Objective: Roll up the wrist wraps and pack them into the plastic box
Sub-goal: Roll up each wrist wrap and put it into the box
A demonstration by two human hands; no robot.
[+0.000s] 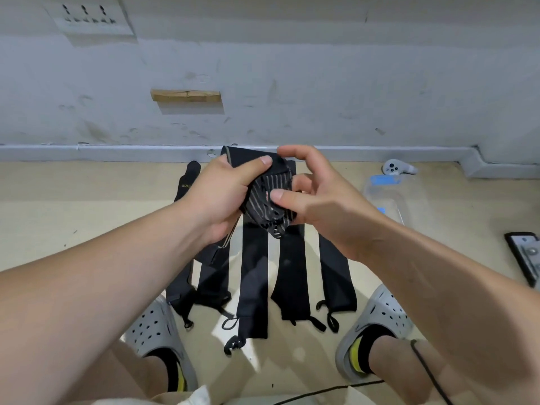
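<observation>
- One wrist wrap is held up in the air between both hands, above the others, part bundled with its striped face showing.
- Left hand is clenched round the bundle, thumb across the top. A loose tail hangs below this hand.
- Right hand pinches the near edge of the bundle between thumb and curled fingers.
- Remaining wraps lie flat on the floor in a fanned row, with thumb loops at the near ends.
- Plastic box is clear and sits on the floor to the right, apart from the row. Its contents cannot be made out.
- Handling, as judged: the fabric looks light, soft and limp, probably stretchy, so the roll will spring loose unless kept under tension.
- Best hold: pinch the roll's core on both flat sides and feed the tail in taut.
- Loops may snag.
</observation>
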